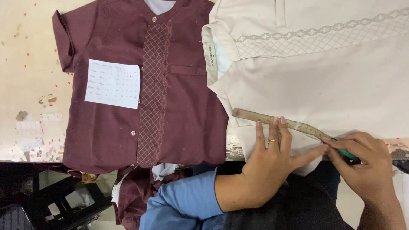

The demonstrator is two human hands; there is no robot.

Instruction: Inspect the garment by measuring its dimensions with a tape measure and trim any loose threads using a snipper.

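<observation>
A: Which step is this?
B: Measuring, I'd judge: left hand [268, 170] fingers flat on the tape measure [281, 122] across the beige shirt [324, 85] near the table's front edge.
A: Right hand [366, 164]?
B: Pinching the tape's end; it likely needs pulling taut.

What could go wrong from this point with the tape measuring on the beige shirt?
1. The tape is pinned only by fingertips of the left hand; it may slip off line.
2. The beige shirt hangs past the table edge, so it could slide or stretch.
3. The right hand pulls the tape's far end, which might shift the cloth.
</observation>
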